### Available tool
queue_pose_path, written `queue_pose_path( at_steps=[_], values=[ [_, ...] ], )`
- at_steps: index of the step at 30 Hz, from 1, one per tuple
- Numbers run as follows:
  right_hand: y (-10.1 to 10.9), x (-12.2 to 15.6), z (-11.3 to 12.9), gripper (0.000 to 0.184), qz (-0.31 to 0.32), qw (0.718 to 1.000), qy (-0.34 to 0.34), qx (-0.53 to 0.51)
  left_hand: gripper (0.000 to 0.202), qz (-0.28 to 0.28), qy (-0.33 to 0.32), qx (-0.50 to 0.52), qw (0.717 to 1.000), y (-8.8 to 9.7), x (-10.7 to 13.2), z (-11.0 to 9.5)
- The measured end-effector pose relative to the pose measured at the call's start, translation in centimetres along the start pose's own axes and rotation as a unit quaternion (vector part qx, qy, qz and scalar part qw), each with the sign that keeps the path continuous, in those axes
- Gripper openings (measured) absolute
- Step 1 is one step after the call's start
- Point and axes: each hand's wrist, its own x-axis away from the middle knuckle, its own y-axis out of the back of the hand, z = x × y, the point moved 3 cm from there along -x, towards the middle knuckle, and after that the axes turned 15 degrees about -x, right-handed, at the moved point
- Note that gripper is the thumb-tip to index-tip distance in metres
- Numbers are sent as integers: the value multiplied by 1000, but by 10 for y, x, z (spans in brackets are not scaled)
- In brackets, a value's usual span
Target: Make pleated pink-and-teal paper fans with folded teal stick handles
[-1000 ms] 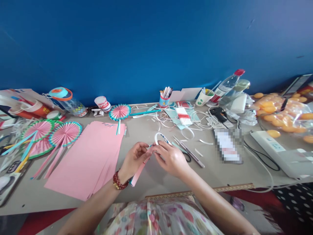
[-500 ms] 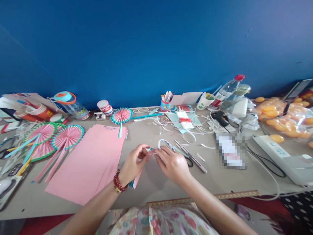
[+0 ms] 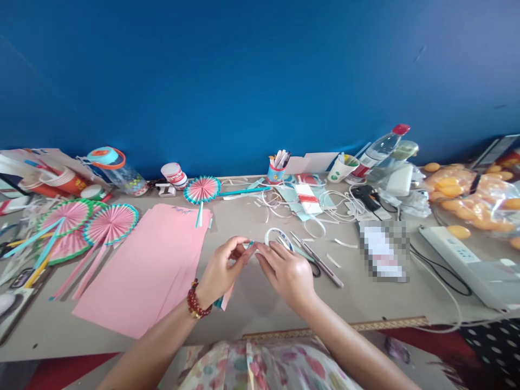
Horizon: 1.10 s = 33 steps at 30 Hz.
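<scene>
My left hand (image 3: pixel 224 266), with a beaded bracelet at the wrist, is closed in a pinch on a folded pink paper piece with teal edging (image 3: pixel 228 297). Its lower end shows below the palm, while fingers cover most of it. The fingertips of my right hand (image 3: pixel 289 268) are pressed together against my left fingertips, at the paper's teal upper end; whatever they pinch is too small to make out. Just behind the right knuckles stands a roll of tape (image 3: pixel 270 233). Scissors (image 3: pixel 315 267) lie partly hidden beside that hand, next to a slim pen-like tool (image 3: pixel 325 265).
Large pink sheets (image 3: pixel 142 265) lie on the left, near finished pleated paper fans (image 3: pixel 110 225). Another fan (image 3: pixel 202 189) rests at the back. Cups, a bottle (image 3: pixel 377 151), cords, a phone-like blurred item (image 3: pixel 384 252) and a power strip (image 3: pixel 463 260) occupy the right.
Both hands stay together at nearly the same spot, with only slight shifts of the fingers. The view has tilted a little.
</scene>
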Motion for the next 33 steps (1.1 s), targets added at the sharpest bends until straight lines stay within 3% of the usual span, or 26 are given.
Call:
queue_pose_path(
  at_steps=[12, 28, 33],
  values=[
    [-1, 0, 1, 29, 12, 1000, -13, 7, 27, -17, -3, -66, 998, 2, 1, 1],
    [9, -6, -2, 33, 9, 1000, -18, -2, 23, -7, -24, -67, 997, 1, 6, -6],
    [12, -9, -5, 38, -22, 999, -30, 4, 23, -4, -10, -47, 999, 1, 11, -3]
  ],
)
